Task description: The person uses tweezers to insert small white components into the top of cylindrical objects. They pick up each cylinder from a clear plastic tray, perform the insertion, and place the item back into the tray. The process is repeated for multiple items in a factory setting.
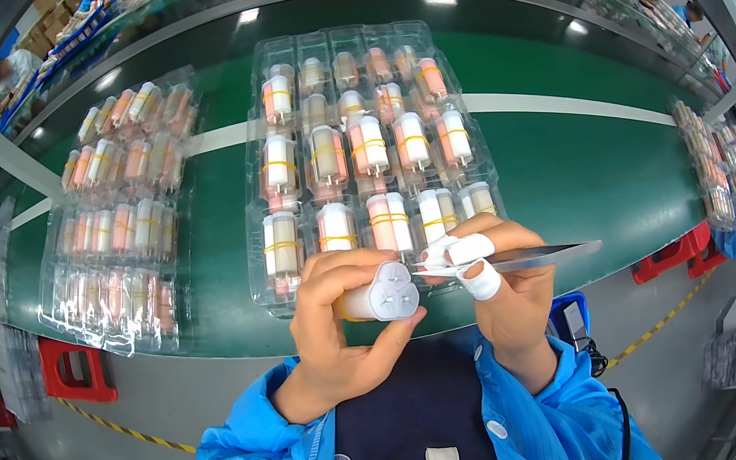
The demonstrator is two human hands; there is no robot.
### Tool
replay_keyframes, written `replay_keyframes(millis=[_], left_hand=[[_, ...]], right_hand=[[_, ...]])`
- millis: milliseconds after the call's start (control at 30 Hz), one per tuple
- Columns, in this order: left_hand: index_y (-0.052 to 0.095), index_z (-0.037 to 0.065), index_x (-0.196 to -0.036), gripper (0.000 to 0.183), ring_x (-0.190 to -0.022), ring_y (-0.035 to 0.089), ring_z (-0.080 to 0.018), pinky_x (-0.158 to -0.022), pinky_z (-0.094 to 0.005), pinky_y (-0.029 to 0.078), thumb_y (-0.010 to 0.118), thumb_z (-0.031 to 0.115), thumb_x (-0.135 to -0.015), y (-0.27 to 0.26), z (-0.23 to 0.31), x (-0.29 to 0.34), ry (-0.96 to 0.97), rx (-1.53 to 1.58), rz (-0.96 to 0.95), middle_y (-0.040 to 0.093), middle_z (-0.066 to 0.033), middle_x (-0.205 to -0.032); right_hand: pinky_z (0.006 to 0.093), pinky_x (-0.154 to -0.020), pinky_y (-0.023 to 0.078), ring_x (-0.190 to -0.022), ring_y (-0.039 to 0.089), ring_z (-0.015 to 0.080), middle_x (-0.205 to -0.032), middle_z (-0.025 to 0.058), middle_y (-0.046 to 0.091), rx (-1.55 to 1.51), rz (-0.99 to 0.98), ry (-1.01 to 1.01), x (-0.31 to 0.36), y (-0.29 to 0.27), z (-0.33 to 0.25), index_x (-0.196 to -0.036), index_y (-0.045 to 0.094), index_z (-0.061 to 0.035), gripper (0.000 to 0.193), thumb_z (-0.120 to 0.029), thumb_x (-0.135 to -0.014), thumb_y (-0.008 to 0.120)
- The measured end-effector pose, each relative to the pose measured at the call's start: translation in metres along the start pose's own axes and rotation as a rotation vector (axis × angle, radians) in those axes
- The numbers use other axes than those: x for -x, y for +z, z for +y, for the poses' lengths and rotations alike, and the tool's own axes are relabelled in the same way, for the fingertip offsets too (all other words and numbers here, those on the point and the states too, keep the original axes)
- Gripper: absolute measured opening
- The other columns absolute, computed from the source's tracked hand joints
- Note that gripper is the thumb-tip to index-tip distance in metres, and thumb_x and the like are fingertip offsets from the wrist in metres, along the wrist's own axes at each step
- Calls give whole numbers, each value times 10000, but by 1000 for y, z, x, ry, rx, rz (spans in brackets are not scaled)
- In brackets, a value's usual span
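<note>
My left hand (345, 329) is wrapped round a bundle of three cylinders (387, 296), tilted so that its pale grey rounded ends face me. Small metal pieces show on those ends. In my right hand (510, 290) is a pair of metal tweezers (548, 254), lying sideways with the tips beside the bundle's upper right edge. Whether the tips touch it I cannot tell. White wrappings cover some of my right fingertips. Just beyond both hands stands a clear plastic tray (258, 256) filled with white, pink and grey cylinder bundles (335, 227), many bound with yellow bands.
More filled clear trays (104, 279) lie on the green table (590, 187) at the left. Others stand at the far right edge (709, 169). Red stools (75, 371) are below the table. A blue container (570, 305) sits by my right forearm. Other people work around.
</note>
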State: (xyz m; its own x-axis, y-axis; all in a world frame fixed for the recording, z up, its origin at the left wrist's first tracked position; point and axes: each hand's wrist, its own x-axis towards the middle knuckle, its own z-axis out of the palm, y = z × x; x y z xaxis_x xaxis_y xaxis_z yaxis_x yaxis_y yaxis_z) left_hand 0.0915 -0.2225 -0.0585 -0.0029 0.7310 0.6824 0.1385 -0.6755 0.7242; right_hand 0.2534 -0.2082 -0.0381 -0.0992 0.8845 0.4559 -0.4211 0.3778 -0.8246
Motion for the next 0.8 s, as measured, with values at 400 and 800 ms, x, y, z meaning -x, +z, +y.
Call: replay_keyframes(millis=[400,800], left_hand=[[414,-89,-1314,517,-1046,535,-215,-916,-319,417,550,64,-839,-10,9,1,-404,479,-184,529,-167,-1176],[437,-99,-1287,502,-1095,524,-238,-938,-337,412,569,87,-839,-11,12,-6,-360,520,-240,516,-179,-1171]], right_hand=[[307,-773,493,-866,613,198,-935,147,635,23,99,-5,9,-1,-5,-972,645,37,184,24,-789,664],[294,-668,533,-762,671,208,-874,175,685,276,38,-149,4,3,-12,-943,660,39,179,0,-772,698]])
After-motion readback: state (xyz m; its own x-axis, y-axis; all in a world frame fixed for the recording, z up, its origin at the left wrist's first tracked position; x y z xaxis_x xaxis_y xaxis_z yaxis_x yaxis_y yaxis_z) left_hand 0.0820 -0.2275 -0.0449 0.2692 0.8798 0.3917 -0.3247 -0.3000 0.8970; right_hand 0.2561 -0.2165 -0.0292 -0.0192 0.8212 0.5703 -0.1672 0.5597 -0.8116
